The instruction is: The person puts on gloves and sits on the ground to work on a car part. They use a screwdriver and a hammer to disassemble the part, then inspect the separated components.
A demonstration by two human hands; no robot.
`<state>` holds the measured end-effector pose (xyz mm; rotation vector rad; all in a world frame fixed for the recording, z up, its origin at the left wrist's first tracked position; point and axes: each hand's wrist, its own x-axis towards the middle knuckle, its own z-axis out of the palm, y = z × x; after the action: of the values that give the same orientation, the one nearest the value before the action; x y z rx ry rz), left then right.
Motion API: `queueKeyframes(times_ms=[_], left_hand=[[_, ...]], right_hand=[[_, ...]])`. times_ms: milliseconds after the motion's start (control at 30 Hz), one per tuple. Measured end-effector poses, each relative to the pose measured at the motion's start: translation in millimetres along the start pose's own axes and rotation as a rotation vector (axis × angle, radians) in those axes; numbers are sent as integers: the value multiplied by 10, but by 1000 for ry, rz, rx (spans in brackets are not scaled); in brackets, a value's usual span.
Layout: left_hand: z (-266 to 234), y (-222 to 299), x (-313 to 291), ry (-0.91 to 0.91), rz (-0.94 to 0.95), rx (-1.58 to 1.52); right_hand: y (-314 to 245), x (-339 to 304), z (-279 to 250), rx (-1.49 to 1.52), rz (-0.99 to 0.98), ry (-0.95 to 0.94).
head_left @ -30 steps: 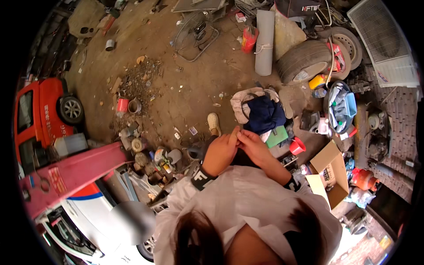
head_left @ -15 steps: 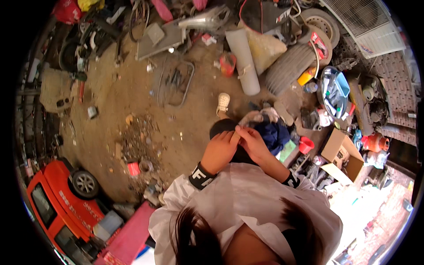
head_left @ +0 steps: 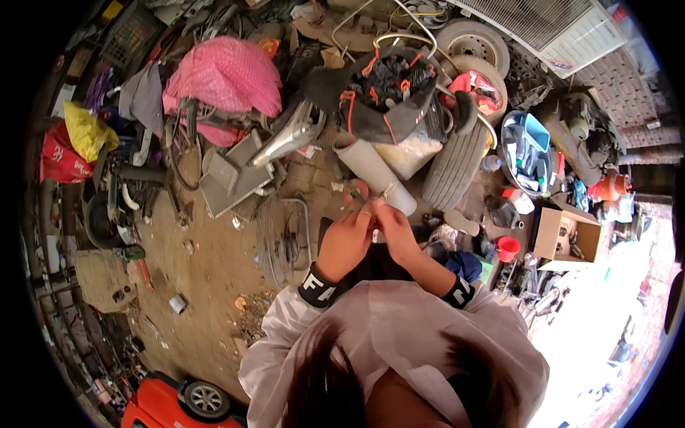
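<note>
My left hand (head_left: 346,244) and my right hand (head_left: 397,234) meet in front of my body, fingertips pressed together. The fingers of both are bent and closed; whatever they may pinch is too small or hidden to make out. A yellowish ring-like band shows on a finger of the left hand. Just beyond the fingertips lie a red bucket (head_left: 354,191), partly covered, and a grey rolled sheet (head_left: 382,177). Beside my right forearm is a dark blue cloth (head_left: 464,267) in a heap.
Ahead are a black bag (head_left: 389,96) with orange trim, a tyre (head_left: 457,167) and a pink cover (head_left: 225,78). To the right stand a blue basin (head_left: 526,153), a red cup (head_left: 508,248) and a cardboard box (head_left: 569,239). A red car (head_left: 160,406) is at lower left.
The view has tilted up and shifted, bringing the pink cover and black bag fully in while the red car slid lower. My hands stay together, fingertips still touching.
</note>
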<state>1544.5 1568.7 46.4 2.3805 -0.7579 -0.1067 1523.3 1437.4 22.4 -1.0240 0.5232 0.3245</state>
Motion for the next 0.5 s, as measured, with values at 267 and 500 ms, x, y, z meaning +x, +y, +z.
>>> queueKeyframes(times_ms=[267, 500], left_hand=[[230, -1434, 2617, 106, 293, -78], [710, -2284, 3976, -52, 522, 419]], right_hand=[[-723, 1242, -285, -336, -488, 491], [-1019, 2730, -84, -588, -705, 716]])
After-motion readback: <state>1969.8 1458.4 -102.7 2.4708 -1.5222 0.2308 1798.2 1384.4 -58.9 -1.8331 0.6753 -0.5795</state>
